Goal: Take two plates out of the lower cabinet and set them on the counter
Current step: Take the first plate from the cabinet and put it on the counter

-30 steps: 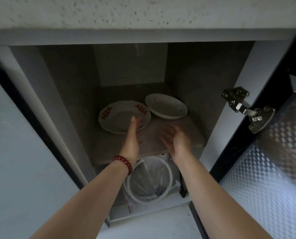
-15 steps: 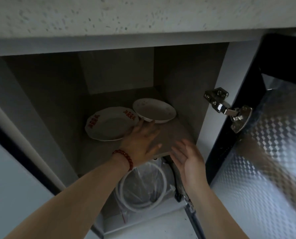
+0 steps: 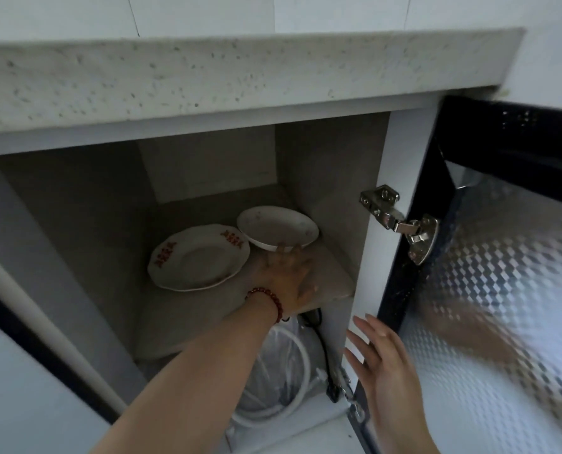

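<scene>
On the cabinet shelf (image 3: 332, 283), a red-patterned plate (image 3: 198, 257) lies left of the left hand (image 3: 284, 273), whose spread fingers (image 3: 294, 249) touch the plain plate's (image 3: 278, 229) near rim, while the right hand (image 3: 382, 355) hovers open beside the cabinet side panel (image 3: 381, 224).

Two white plates sit side by side on the cabinet shelf. The left plate (image 3: 198, 258) has red marks on its rim. The right plate (image 3: 277, 227) is deeper, with its near edge tipped up.

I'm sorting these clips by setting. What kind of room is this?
Most likely a home kitchen: a speckled stone counter over a lower cabinet, two plates on its shelf, white hose below.
</scene>
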`<act>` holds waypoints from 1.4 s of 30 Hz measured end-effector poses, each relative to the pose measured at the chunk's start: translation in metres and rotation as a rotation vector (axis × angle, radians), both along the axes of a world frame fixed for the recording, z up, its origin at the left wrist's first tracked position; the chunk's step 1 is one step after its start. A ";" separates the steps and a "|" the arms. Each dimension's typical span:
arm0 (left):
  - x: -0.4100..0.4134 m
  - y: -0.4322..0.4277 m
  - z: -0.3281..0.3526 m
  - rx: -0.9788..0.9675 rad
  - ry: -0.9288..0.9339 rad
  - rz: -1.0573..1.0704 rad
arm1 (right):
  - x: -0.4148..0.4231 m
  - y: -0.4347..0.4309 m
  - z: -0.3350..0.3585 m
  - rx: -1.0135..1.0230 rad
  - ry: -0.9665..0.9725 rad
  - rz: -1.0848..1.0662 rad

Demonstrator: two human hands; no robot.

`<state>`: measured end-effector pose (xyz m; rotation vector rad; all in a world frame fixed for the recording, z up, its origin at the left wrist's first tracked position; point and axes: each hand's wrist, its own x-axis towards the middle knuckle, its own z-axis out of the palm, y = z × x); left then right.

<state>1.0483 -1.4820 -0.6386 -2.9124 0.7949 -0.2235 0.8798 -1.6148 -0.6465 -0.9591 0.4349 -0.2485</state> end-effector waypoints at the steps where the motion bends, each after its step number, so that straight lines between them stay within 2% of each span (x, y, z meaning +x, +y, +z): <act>1: 0.001 -0.001 -0.001 -0.002 -0.009 0.009 | -0.001 -0.003 0.000 0.000 -0.001 -0.005; 8: 0.006 -0.005 0.009 0.018 0.016 0.140 | -0.003 -0.007 -0.001 -0.010 -0.014 0.000; 30: -0.021 -0.004 0.007 -0.085 0.075 0.035 | -0.003 0.011 0.001 0.001 -0.003 0.034; 42: -0.036 -0.004 0.001 -0.077 0.020 -0.034 | -0.007 0.018 0.006 -0.022 -0.001 0.039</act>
